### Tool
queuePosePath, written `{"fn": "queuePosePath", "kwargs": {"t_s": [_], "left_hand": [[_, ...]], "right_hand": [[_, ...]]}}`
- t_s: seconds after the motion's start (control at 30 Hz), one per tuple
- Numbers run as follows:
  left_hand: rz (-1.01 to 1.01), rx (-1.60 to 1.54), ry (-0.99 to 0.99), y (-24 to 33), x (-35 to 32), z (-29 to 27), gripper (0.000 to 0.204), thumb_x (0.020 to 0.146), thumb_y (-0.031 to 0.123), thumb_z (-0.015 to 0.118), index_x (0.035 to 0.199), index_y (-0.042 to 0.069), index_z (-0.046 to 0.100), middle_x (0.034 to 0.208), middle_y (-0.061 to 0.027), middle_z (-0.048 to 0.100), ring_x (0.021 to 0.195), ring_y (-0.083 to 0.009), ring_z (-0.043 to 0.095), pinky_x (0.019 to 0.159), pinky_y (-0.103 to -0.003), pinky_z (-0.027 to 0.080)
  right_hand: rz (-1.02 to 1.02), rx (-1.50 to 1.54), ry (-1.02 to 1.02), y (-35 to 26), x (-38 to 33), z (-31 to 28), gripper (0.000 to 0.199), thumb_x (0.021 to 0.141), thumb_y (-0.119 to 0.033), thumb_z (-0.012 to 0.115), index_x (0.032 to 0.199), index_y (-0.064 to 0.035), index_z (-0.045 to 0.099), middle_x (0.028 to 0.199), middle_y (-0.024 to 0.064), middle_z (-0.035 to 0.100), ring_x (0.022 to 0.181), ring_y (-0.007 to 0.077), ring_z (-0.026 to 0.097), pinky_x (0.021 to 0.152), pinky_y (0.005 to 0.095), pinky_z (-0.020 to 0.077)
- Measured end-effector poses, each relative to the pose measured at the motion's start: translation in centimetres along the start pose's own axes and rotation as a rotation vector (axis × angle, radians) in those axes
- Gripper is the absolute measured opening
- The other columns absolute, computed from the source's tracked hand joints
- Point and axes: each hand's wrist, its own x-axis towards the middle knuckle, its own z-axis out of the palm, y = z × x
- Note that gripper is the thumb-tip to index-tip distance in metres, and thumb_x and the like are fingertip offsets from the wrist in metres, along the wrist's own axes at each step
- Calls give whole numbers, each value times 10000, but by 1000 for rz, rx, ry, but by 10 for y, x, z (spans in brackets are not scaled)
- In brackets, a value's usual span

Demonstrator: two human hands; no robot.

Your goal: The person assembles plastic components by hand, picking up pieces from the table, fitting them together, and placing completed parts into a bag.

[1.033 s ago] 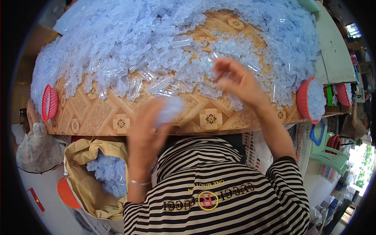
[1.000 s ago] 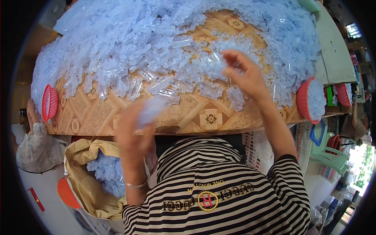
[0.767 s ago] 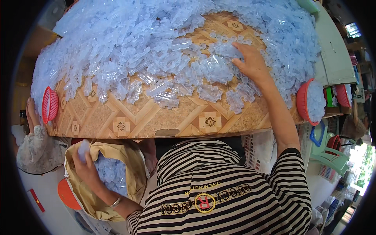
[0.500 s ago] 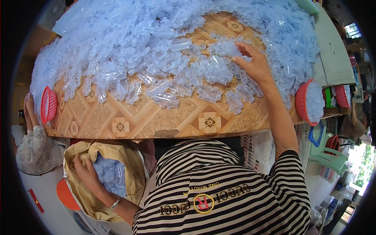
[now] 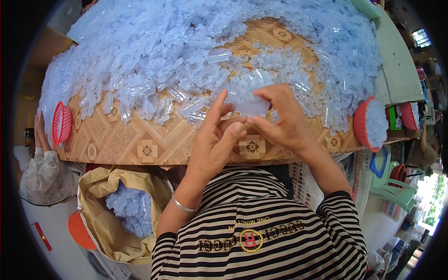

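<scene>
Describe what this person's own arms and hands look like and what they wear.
Both hands are bare, without gloves: left hand, right hand. A thin silver bangle circles the left wrist. Short black-and-white striped sleeves end near the elbows, leaving the forearms uncovered.

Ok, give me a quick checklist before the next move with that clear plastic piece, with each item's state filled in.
1. Clear plastic piece pinched in right hand: ok.
2. Left hand fingertips meeting the piece: ok.
3. Piece lifted off the heap of clear pieces: cannot tell.
4. Tan bag open at the person's left, partly filled: ok.
5. Bare table edge in front of the hands: ok.
</scene>
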Motion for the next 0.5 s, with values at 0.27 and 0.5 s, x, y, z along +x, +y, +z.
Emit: {"fn": "queuePosePath", "kwargs": {"t_s": [0.27, 0.5], "left_hand": [[-121, -262, -15, -11, 7, -11, 739, 845, 28, 660, 1451, 58, 238, 1275, -162, 426, 1093, -208, 548, 856, -290, 519], [-180, -497, 5, -13, 11, -28, 747, 804, 42, 704, 1413, 80, 273, 1256, -196, 470, 1087, -265, 569, 898, -379, 519]], "right_hand": [[-32, 220, -181, -10, -6, 19, 543, 702, -20, 683, 1206, -52, 484, 1088, 140, 535, 972, 331, 541, 818, 381, 473], [182, 347, -219, 29, 38, 1, 295, 768, -111, 701, 1054, -51, 660, 976, 57, 659, 890, 180, 608, 805, 315, 481]]}}
